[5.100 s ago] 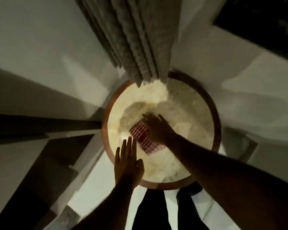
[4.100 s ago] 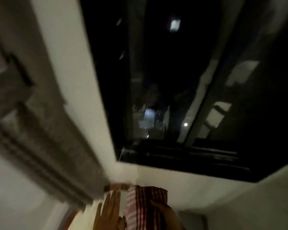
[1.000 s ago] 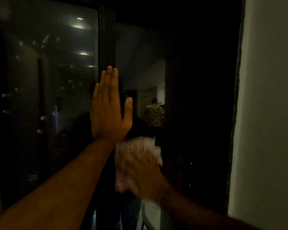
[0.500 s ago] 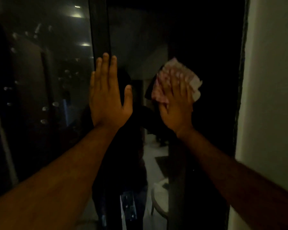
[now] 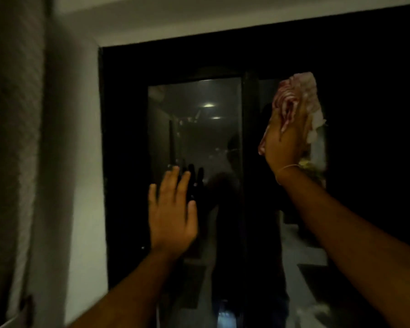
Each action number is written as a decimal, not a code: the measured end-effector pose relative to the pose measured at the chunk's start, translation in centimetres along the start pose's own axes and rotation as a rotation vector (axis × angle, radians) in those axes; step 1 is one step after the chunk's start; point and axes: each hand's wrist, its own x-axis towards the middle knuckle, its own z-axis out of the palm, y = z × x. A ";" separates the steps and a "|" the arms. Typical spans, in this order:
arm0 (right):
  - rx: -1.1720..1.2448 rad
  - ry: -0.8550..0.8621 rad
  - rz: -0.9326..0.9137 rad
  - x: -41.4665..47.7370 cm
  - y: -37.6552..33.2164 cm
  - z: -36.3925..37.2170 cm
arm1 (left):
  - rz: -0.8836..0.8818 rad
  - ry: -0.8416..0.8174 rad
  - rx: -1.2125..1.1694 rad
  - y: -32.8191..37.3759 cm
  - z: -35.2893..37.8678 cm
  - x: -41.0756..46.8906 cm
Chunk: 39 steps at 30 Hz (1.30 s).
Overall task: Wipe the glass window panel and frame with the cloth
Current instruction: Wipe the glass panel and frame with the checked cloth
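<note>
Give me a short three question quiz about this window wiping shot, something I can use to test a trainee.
1. Which hand presses the cloth to the glass?
2. True or false: the left hand is holding a spray bottle.
3. The cloth sits: A) near the top of the pane, B) at the bottom of the pane, C) on the curtain.

Key
1. The right hand, just right of the dark vertical frame bar.
2. False: it is open, flat and empty, at the left glass panel.
3. A
</note>
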 end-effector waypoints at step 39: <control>-0.500 -0.870 -1.216 -11.2 -6.4 11.1 | -0.056 0.139 -0.019 -14.6 0.2 1.5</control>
